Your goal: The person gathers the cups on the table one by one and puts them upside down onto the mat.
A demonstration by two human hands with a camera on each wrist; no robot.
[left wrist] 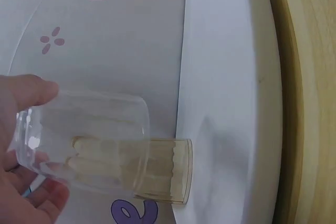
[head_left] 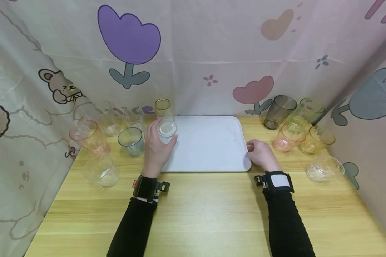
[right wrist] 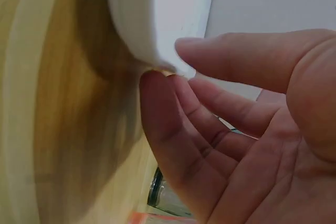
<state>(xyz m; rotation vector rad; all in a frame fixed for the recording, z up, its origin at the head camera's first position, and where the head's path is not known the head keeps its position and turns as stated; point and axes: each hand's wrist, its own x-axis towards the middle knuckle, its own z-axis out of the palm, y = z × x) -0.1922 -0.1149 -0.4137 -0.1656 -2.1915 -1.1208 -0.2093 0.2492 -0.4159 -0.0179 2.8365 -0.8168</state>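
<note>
Left fingers [left wrist: 51,196] grip a clear cup [head_left: 166,129]; right fingers [right wrist: 164,114] pinch the white tray [head_left: 209,146] bearing an amber glass [head_left: 163,107].

The clear cup [head_left: 167,129] looks glossy, the tray [head_left: 209,146] smooth, the table [head_left: 209,214] wooden.

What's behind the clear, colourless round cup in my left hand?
Behind that cup stands an amber transparent cylindrical tumbler, its upper part visible. In the head view the cup covers its base; the left wrist view shows it.
</note>
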